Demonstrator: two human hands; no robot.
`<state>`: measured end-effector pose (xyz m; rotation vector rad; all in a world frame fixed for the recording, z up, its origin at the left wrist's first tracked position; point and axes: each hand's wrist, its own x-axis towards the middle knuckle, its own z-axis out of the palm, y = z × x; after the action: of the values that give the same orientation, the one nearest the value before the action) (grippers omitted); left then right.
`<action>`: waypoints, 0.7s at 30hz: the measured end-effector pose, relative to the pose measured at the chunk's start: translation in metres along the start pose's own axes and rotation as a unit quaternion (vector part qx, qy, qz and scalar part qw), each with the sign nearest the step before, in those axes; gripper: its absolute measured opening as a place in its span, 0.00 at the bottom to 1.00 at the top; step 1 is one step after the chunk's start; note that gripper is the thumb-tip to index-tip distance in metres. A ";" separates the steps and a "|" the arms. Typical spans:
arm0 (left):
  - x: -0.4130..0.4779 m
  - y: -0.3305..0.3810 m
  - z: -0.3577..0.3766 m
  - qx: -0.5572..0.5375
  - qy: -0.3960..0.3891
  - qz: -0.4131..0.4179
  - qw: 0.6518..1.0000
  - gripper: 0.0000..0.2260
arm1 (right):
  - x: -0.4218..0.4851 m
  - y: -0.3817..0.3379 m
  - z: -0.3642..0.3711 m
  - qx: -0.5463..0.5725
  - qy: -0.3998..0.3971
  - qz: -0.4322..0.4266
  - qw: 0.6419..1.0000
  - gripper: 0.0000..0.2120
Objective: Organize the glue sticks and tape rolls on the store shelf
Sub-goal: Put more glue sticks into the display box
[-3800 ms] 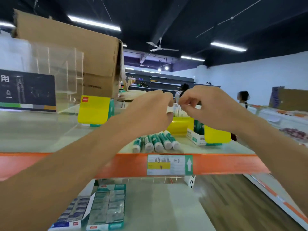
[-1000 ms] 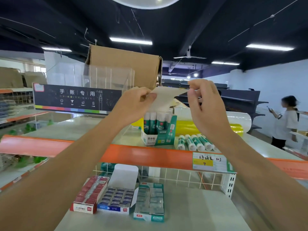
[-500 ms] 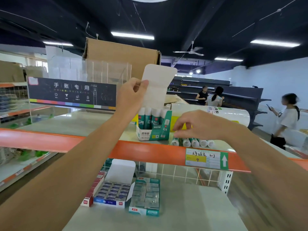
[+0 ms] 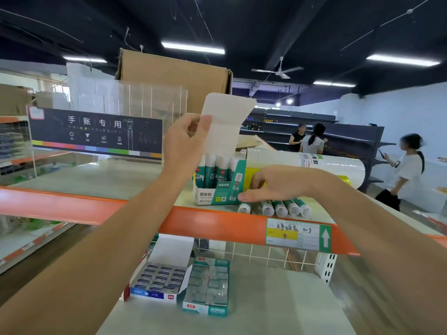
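Observation:
An open teal and white box of glue sticks (image 4: 217,194) stands upright on the top shelf (image 4: 205,223), close to its orange front edge. My left hand (image 4: 183,143) pinches the box's raised white lid flap (image 4: 225,122). Several loose glue sticks (image 4: 280,209) lie side by side just right of the box, caps toward me. Over their far ends lies my right hand (image 4: 273,183), fingers bent down and thumb stretched toward the box; it lifts nothing. A big white tape roll (image 4: 333,165) and a yellow roll (image 4: 251,175) lie behind it.
A cardboard carton (image 4: 174,78) and a clear acrylic display stand with a dark sign (image 4: 96,131) stand at the back left of the shelf. Two open boxes of small packs (image 4: 159,279) (image 4: 208,286) sit on the lower shelf. Three people (image 4: 408,165) stand at the right.
My right hand let go of the lid flap and dropped down onto the loose glue sticks. The left hand still holds the flap upright. The view shifted slightly.

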<state>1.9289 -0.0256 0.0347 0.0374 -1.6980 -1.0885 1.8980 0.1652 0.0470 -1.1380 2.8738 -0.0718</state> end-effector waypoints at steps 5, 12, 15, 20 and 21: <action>0.005 0.000 0.000 -0.002 0.005 -0.007 1.000 0.09 | -0.004 -0.002 -0.001 0.111 0.063 -0.036 0.991 0.16; 0.012 0.005 -0.004 -0.001 -0.006 -0.020 1.000 0.11 | -0.002 0.003 -0.010 0.293 0.128 -0.065 0.945 0.15; 0.014 0.003 -0.004 0.001 -0.006 -0.020 1.000 0.10 | -0.004 -0.005 -0.021 0.331 0.209 -0.088 0.916 0.16; 0.015 0.001 -0.003 -0.018 -0.001 -0.011 1.000 0.10 | 0.002 -0.026 -0.025 0.291 0.337 -0.123 0.887 0.16; 0.014 0.001 -0.003 -0.022 0.001 -0.009 1.000 0.10 | 0.004 -0.030 -0.024 0.274 0.347 -0.125 0.888 0.16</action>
<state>1.9256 -0.0346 0.0460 0.0262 -1.6749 -1.1390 1.9136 0.1412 0.0722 -1.5512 2.8325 -1.4728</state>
